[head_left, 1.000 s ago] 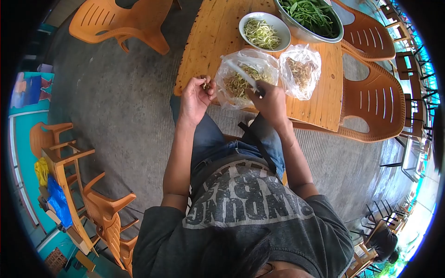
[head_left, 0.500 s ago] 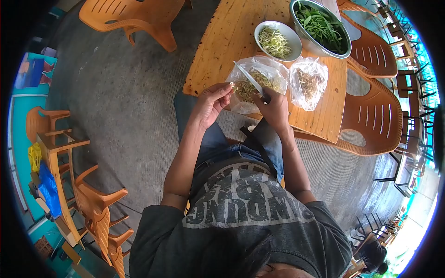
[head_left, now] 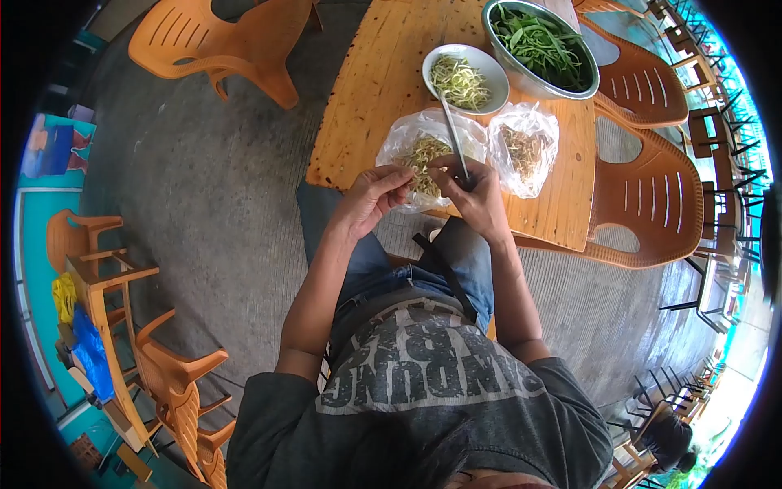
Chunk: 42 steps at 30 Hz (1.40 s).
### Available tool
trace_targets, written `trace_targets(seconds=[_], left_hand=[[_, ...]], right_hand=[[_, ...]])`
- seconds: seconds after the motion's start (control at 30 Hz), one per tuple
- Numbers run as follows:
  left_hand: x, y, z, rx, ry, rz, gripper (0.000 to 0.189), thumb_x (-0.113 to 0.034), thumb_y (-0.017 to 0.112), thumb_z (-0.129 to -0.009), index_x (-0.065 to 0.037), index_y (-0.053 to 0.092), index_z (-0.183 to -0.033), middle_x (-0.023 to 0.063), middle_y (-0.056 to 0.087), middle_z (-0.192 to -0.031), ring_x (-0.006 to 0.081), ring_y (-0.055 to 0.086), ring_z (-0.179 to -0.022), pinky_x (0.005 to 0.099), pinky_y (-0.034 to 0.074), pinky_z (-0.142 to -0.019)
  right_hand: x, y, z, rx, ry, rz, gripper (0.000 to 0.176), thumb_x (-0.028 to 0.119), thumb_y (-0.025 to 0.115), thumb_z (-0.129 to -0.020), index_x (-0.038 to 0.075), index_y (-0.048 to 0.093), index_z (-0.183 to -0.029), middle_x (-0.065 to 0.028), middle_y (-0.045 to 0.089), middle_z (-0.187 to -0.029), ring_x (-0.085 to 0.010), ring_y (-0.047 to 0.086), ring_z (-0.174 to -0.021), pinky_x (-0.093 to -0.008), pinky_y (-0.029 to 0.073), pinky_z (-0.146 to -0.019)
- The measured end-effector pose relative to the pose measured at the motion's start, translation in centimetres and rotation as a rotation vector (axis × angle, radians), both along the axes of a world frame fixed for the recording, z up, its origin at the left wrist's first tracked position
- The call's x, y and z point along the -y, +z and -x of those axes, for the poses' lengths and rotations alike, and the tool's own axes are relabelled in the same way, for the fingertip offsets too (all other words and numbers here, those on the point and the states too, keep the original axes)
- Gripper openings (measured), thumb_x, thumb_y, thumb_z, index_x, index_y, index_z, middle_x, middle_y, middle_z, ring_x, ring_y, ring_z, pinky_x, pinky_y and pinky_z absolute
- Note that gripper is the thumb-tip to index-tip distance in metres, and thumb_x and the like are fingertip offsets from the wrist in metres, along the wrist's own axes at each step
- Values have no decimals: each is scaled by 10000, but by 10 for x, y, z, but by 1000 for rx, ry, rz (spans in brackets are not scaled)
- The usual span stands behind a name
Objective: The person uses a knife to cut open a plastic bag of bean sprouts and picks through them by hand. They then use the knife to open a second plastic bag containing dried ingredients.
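Note:
My left hand (head_left: 376, 196) is closed in a pinch on a bean sprout, over the near edge of a clear plastic bag of bean sprouts (head_left: 427, 155). Close beside it, my right hand (head_left: 474, 194) holds a knife (head_left: 452, 134) with the blade pointing away from me; its thumb and forefinger reach toward the left fingertips. A second plastic bag (head_left: 525, 149) with brownish scraps lies to the right. Behind the bags are a white bowl of pale sprouts (head_left: 466, 79) and a metal basin of green leaves (head_left: 542, 49).
The bags and bowls stand on a wooden table (head_left: 358, 106). Orange plastic chairs are at its right side (head_left: 648, 196) and at the upper left (head_left: 236, 45). A wooden table (head_left: 110, 326) with bags is at far left. A person (head_left: 668, 440) is at the lower right.
My right hand has moved closer to my left fingertips, and the knife blade has swung more upright. The table and its contents appear shifted slightly left in the view.

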<state>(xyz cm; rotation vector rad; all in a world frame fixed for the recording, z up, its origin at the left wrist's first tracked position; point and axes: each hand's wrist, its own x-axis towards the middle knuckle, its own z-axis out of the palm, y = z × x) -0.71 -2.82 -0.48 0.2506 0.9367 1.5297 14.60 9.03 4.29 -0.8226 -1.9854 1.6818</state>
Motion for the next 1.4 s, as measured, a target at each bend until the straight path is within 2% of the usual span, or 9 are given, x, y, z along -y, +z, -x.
trace_targets(seconds=[0.23, 0.33, 0.53, 0.63, 0.83, 1.03, 1.23, 1.33, 1.4], left_hand=[[-5, 3, -5, -96, -97, 7, 146, -203, 652, -875, -63, 670, -914, 5, 638, -788, 40, 552, -661, 177, 474, -615], [-4, 5, -7, -96, -109, 30, 147, -206, 646, -880, -65, 668, -920, 2, 638, -790, 37, 544, -660, 174, 464, -610], [-6, 0, -6, -98, -138, 32, 194, -232, 603, -911, -51, 667, -930, -5, 628, -779, 35, 520, -643, 187, 434, -593], [-7, 2, -10, -153, -104, 14, 229, -250, 589, -919, -35, 665, -935, -12, 612, -752, 41, 505, -637, 184, 407, -585], [-14, 20, -29, -525, 208, 38, 174, -178, 655, -869, -15, 673, -927, -15, 614, -753, 35, 485, -631, 174, 368, -559], [-19, 17, -30, -432, 214, 51, 168, -150, 688, -841, -15, 676, -940, 2, 659, -799, 21, 560, -691, 167, 401, -558], [-20, 11, -29, -329, 182, 66, 165, -146, 690, -835, -18, 674, -937, -11, 645, -767, 14, 498, -611, 170, 383, -523], [-20, 15, -29, -369, 181, 89, 148, -140, 655, -860, -22, 669, -947, -26, 595, -734, 24, 479, -605, 165, 405, -530], [-19, 12, -27, -374, 170, 65, 133, -133, 650, -863, -25, 667, -940, -28, 596, -741, 23, 480, -616, 164, 401, -548]], right_hand=[[-1, -2, -4, -33, 42, 58, 133, 55, 652, -842, 1, 652, -964, 47, 531, -644, -16, 432, -587, -190, 327, -510], [-4, -8, -8, -21, 59, 18, 147, 76, 669, -817, -7, 665, -938, 21, 585, -685, -26, 451, -608, -204, 375, -529], [-3, -13, -7, -85, 88, -39, 104, 61, 639, -856, -5, 643, -936, 44, 538, -663, -21, 426, -593, -193, 332, -513], [-2, -13, -7, -27, 40, -52, 113, 79, 638, -865, -15, 642, -928, 33, 561, -684, -27, 449, -613, -192, 359, -530], [-5, -22, -3, -55, -84, 76, 191, 170, 645, -869, -21, 645, -877, 17, 555, -647, -34, 460, -604, -212, 378, -529], [2, -21, 1, -77, -98, 127, 207, 186, 636, -884, -19, 634, -855, 30, 544, -648, -34, 453, -598, -206, 370, -525], [5, -22, 1, -129, -123, 137, 207, 184, 639, -882, -18, 625, -840, 38, 535, -644, -29, 435, -596, -203, 362, -523], [3, -33, 1, -97, -125, 67, 199, 178, 643, -881, -20, 641, -860, 37, 536, -649, -28, 434, -591, -203, 359, -517], [3, -33, -1, -70, -101, 61, 247, 221, 599, -912, -16, 631, -972, 32, 536, -660, -29, 422, -561, -202, 347, -492]])
